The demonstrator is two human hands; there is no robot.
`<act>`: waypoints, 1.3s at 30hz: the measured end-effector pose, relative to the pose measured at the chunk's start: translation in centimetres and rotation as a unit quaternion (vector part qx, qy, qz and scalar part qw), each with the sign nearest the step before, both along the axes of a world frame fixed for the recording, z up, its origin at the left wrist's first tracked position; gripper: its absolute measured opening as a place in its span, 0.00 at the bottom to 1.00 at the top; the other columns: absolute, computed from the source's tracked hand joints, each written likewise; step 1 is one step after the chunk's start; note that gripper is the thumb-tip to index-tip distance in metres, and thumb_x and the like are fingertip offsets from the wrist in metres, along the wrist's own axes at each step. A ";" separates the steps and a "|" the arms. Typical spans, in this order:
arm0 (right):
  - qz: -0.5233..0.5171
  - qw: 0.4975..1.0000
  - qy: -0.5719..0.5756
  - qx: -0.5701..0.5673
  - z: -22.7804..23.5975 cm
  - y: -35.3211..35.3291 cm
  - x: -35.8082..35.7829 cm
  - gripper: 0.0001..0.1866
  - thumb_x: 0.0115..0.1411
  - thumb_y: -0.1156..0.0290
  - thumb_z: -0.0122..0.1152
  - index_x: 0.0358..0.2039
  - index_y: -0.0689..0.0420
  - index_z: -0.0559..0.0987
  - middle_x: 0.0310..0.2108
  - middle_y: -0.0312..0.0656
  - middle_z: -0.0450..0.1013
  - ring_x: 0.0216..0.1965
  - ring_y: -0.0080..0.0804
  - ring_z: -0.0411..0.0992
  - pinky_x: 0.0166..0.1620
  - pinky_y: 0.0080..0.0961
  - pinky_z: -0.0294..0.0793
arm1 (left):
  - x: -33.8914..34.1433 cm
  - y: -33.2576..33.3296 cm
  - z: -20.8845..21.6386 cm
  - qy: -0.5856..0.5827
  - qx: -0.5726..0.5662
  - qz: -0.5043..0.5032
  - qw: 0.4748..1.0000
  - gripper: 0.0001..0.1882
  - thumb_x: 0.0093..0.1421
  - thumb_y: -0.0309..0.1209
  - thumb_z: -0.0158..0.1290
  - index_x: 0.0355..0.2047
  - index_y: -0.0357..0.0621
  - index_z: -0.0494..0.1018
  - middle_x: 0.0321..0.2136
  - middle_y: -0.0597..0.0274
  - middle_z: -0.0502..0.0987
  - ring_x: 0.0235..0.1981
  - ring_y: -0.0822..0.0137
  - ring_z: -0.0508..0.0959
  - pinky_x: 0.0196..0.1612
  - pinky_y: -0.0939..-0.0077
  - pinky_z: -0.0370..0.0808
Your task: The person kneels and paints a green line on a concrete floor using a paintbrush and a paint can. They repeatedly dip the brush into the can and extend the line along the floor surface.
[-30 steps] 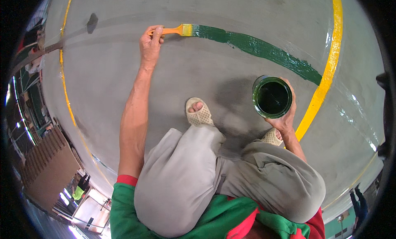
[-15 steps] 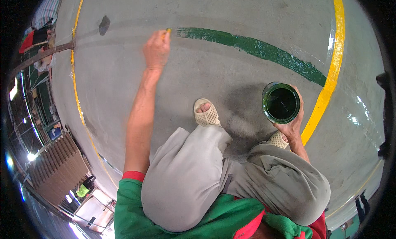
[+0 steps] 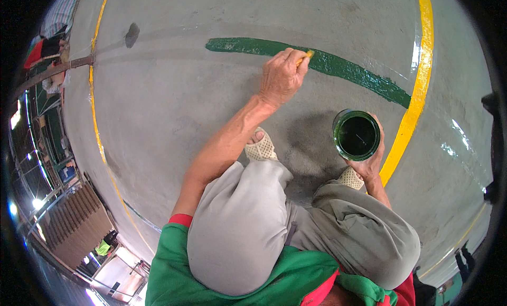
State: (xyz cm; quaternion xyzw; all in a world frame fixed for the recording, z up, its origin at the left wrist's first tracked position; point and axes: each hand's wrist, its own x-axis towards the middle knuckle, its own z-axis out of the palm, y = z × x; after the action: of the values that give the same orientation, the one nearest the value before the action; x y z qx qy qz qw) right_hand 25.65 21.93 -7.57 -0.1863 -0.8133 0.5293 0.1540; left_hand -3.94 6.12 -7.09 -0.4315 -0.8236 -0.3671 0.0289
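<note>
My left hand (image 3: 282,77) is closed round a small paintbrush (image 3: 308,55), of which only a yellow end shows past the fingers; the rest is hidden. It is over the middle of a green paint stripe (image 3: 364,76) that runs across the grey floor. My right hand (image 3: 374,160) grips an open can of dark green paint (image 3: 359,135) from its right side, upright above the floor. The stripe's right end meets a yellow line (image 3: 417,102).
My sandalled feet (image 3: 260,147) are on the floor below the stripe. Another yellow line (image 3: 95,116) runs down the left, beside a brown bar (image 3: 79,62) and stacked goods. A dark spot (image 3: 132,35) marks the floor. Far right, dark legs (image 3: 465,261) show.
My left hand has swept right along the stripe with the brush, from beyond its left end to its middle. The stripe now reaches further left. The can is still in my right hand.
</note>
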 end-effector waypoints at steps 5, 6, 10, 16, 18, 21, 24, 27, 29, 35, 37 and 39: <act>-0.006 0.999 0.027 -0.030 -0.1 -0.4 0.1 0.61 0.39 0.58 0.86 0.71 0.62 0.62 0.68 0.51 0.66 0.67 0.45 0.69 0.71 0.43 0.67 | -0.1 -0.8 -0.9 -0.196 0.037 0.098 0.975 0.14 0.73 0.39 0.56 0.40 0.40 0.80 0.27 0.63 0.79 0.26 0.70 0.76 0.29 0.72 0.72; -0.008 0.999 0.023 -0.021 -0.1 -0.4 0.2 0.61 0.39 0.58 0.86 0.71 0.61 0.62 0.68 0.51 0.66 0.67 0.45 0.69 0.71 0.43 0.67 | -0.9 -1.5 -1.4 -0.211 0.034 0.127 0.969 0.15 0.73 0.41 0.56 0.41 0.40 0.81 0.25 0.67 0.78 0.24 0.75 0.73 0.27 0.75 0.69; -0.014 1.000 0.019 0.000 -0.3 -0.3 0.5 0.60 0.39 0.59 0.87 0.70 0.61 0.64 0.68 0.52 0.66 0.67 0.46 0.69 0.71 0.43 0.67 | -6.2 -6.9 -2.5 -0.189 0.016 0.220 0.957 0.19 0.73 0.44 0.54 0.40 0.37 0.80 0.23 0.64 0.78 0.24 0.74 0.73 0.27 0.70 0.70; -0.020 0.999 0.034 0.014 -0.4 -0.1 0.9 0.59 0.39 0.58 0.86 0.70 0.60 0.65 0.67 0.53 0.67 0.68 0.48 0.68 0.71 0.44 0.66 | -11.7 -14.0 0.0 0.077 -0.094 0.238 0.964 0.15 0.72 0.38 0.55 0.39 0.38 0.81 0.26 0.58 0.81 0.25 0.62 0.80 0.29 0.62 0.75; -0.030 0.999 0.038 0.008 -0.4 -0.1 1.0 0.59 0.39 0.56 0.87 0.70 0.60 0.65 0.67 0.53 0.67 0.68 0.48 0.68 0.71 0.45 0.66 | -11.8 -13.8 0.2 0.163 -0.132 0.200 0.957 0.12 0.71 0.36 0.55 0.39 0.39 0.81 0.29 0.55 0.83 0.29 0.57 0.83 0.33 0.59 0.78; -0.031 0.999 0.039 0.012 -0.2 0.0 1.4 0.60 0.39 0.52 0.87 0.70 0.60 0.65 0.67 0.53 0.67 0.68 0.49 0.67 0.71 0.45 0.66 | -10.0 -11.9 0.0 0.203 -0.207 0.140 0.947 0.10 0.70 0.34 0.56 0.39 0.39 0.81 0.34 0.53 0.83 0.35 0.54 0.84 0.37 0.58 0.80; -0.036 0.999 0.024 0.031 0.1 0.0 1.8 0.61 0.39 0.50 0.87 0.70 0.60 0.65 0.67 0.53 0.67 0.69 0.49 0.67 0.71 0.45 0.66 | -5.5 -7.0 -1.1 0.159 -0.182 0.080 0.967 0.09 0.70 0.32 0.56 0.41 0.39 0.80 0.36 0.53 0.83 0.36 0.54 0.84 0.39 0.60 0.81; -0.035 0.999 0.017 0.031 0.3 0.1 2.1 0.61 0.40 0.50 0.87 0.70 0.60 0.64 0.68 0.53 0.66 0.69 0.49 0.67 0.72 0.45 0.65 | -1.7 -1.9 -0.8 0.106 -0.063 0.007 0.992 0.08 0.71 0.31 0.56 0.42 0.38 0.78 0.33 0.53 0.83 0.32 0.57 0.84 0.33 0.62 0.81; -0.032 0.998 0.017 0.041 0.5 0.1 2.3 0.61 0.40 0.49 0.87 0.70 0.60 0.64 0.68 0.53 0.66 0.69 0.48 0.67 0.72 0.45 0.65 | 0.5 1.0 -0.4 0.014 -0.013 -0.020 1.000 0.08 0.71 0.31 0.57 0.41 0.38 0.78 0.34 0.54 0.83 0.30 0.58 0.84 0.33 0.63 0.80; -0.044 0.999 0.026 0.012 0.5 -0.1 2.6 0.61 0.41 0.48 0.86 0.70 0.60 0.64 0.68 0.52 0.66 0.69 0.47 0.67 0.71 0.45 0.65 | 2.4 4.5 -1.2 -0.173 0.071 0.024 0.982 0.16 0.73 0.41 0.55 0.39 0.39 0.81 0.24 0.63 0.79 0.23 0.72 0.76 0.28 0.72 0.73; -0.045 0.998 0.031 0.024 0.3 -0.1 2.7 0.60 0.41 0.49 0.86 0.70 0.60 0.64 0.67 0.52 0.66 0.68 0.47 0.67 0.71 0.45 0.66 | 1.0 2.9 -2.3 -0.192 0.051 0.081 0.977 0.16 0.72 0.41 0.56 0.38 0.38 0.81 0.23 0.62 0.79 0.24 0.72 0.76 0.27 0.71 0.73; -0.045 0.998 0.031 0.030 0.2 0.1 2.8 0.60 0.40 0.51 0.87 0.69 0.60 0.65 0.67 0.52 0.66 0.68 0.48 0.67 0.71 0.45 0.66 | -1.0 0.3 -3.1 -0.201 0.045 0.126 0.970 0.17 0.72 0.42 0.57 0.38 0.38 0.82 0.22 0.62 0.78 0.24 0.74 0.75 0.27 0.71 0.72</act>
State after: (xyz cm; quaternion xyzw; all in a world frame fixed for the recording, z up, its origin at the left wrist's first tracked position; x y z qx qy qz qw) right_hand 28.49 22.01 -7.36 -0.2020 -0.8144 0.5027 0.2082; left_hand -4.92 6.37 -10.20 -0.2398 -0.8427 -0.4767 -0.0720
